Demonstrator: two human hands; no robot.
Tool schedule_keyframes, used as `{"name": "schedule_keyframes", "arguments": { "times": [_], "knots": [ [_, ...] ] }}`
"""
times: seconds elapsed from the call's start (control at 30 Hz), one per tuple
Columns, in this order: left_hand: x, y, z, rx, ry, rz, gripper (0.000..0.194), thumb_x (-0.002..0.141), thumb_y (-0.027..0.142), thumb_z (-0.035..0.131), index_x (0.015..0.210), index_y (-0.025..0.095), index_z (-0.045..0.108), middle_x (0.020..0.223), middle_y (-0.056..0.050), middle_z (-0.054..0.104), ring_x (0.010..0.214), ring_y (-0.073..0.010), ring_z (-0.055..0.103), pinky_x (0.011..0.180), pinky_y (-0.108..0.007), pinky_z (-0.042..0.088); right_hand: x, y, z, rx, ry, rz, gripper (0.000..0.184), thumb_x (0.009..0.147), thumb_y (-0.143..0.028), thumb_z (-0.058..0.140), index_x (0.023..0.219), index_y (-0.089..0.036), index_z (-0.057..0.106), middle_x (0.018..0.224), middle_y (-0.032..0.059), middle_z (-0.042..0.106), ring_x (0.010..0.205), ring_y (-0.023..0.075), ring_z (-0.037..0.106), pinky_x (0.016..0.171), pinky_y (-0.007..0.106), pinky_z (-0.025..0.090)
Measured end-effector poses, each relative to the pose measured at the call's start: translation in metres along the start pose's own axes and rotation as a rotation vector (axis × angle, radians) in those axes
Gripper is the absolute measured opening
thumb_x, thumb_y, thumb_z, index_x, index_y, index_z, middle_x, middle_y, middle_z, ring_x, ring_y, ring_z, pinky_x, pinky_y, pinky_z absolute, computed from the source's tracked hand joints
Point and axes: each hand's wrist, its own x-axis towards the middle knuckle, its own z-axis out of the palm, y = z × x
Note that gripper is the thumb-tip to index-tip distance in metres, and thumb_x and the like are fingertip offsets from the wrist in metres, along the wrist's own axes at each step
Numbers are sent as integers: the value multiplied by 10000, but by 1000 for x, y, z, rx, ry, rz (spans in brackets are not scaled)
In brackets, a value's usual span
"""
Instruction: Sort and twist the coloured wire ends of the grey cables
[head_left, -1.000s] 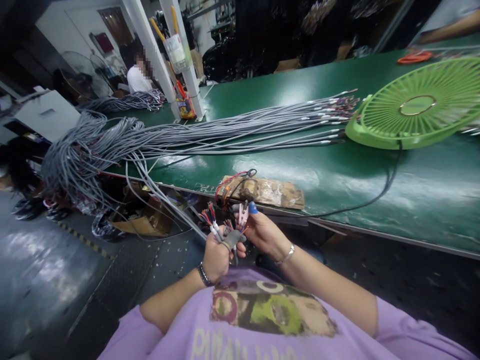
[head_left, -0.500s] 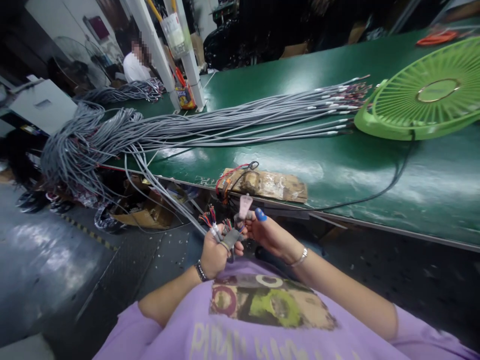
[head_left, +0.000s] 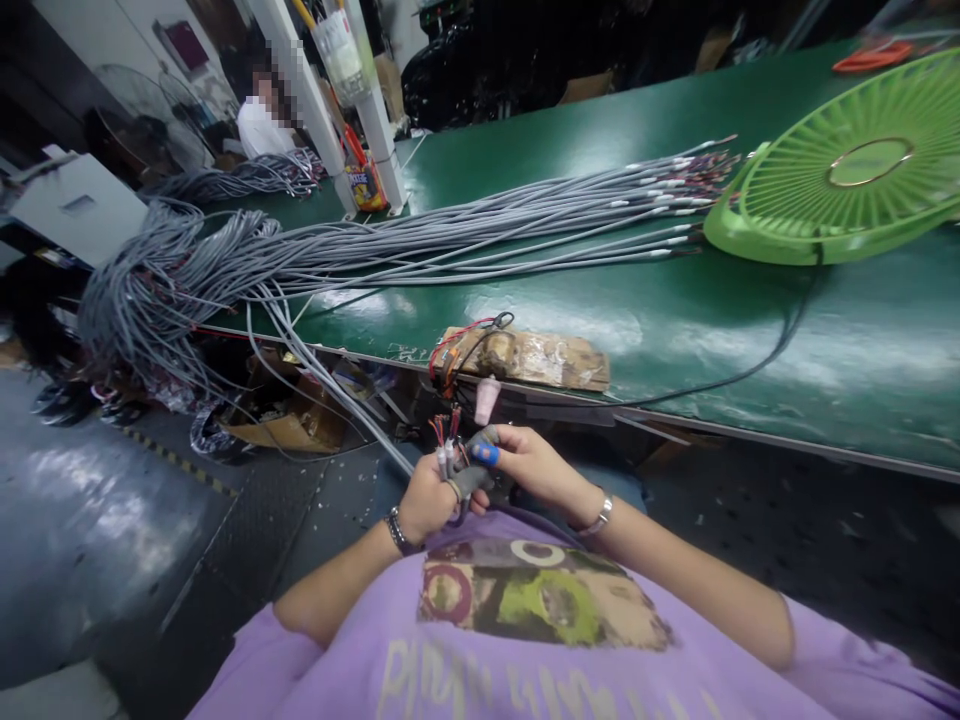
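Note:
My left hand (head_left: 431, 500), with grey covering on a finger, is closed around several grey cables (head_left: 375, 432). Their white-banded ends and fanned-out coloured wires (head_left: 444, 428) stick up above the fist. My right hand (head_left: 536, 465) meets it, thumb and forefinger pinched on thin wires at one cable end; the fingers mostly hide them. Blue wrap covers the right thumb, grey covering the forefinger. Just above the fingertips, apart from them, a pale pink tapered piece (head_left: 487, 400) hangs at the bench edge. What kind of thing it is, I cannot tell.
On the green bench (head_left: 660, 340) lies a long bundle of grey cables (head_left: 450, 225). A worn wooden block (head_left: 555, 360) with wires sits at the near edge. A green fan (head_left: 832, 170) stands right. Below is a cardboard box (head_left: 292, 430); a person (head_left: 262, 125) is behind.
The right fingers have come away from the pink piece, which now hangs apart. My right hand has moved left and down onto the wires. The left hand keeps hold of the cables.

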Motion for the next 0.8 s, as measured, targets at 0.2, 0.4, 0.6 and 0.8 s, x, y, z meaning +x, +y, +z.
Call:
{"name": "schedule_keyframes", "arguments": {
  "times": [0.2,0.4,0.6,0.8],
  "knots": [
    [0,-3,0,-41,61,29,441,640,552,742,689,133,615,498,-51,647,403,-137,593,356,-180,314,-6,-3,3,75,-25,-10,455,619,-587,758,724,-167,619,596,-17,596,525,94,477,516,244,365],
    [-2,1,3,-27,57,-14,444,597,548,764,678,143,603,504,-47,651,424,-141,603,372,-183,353,-5,-12,12,98,-87,12,429,624,-566,758,694,-193,557,515,-25,598,462,125,525,491,269,395],
    [-2,3,4,-62,118,5,456,571,554,779,643,161,561,476,-29,634,399,-137,589,356,-183,334,-5,-2,13,154,-3,37,393,659,-525,746,711,-205,524,504,-33,588,456,129,529,485,262,386],
    [-5,15,4,-87,134,-3,458,552,559,777,606,147,585,446,-30,612,367,-120,558,347,-181,299,0,8,2,301,239,-43,369,664,-511,753,686,-185,581,572,-53,512,521,78,419,530,231,380]
  ]
}}
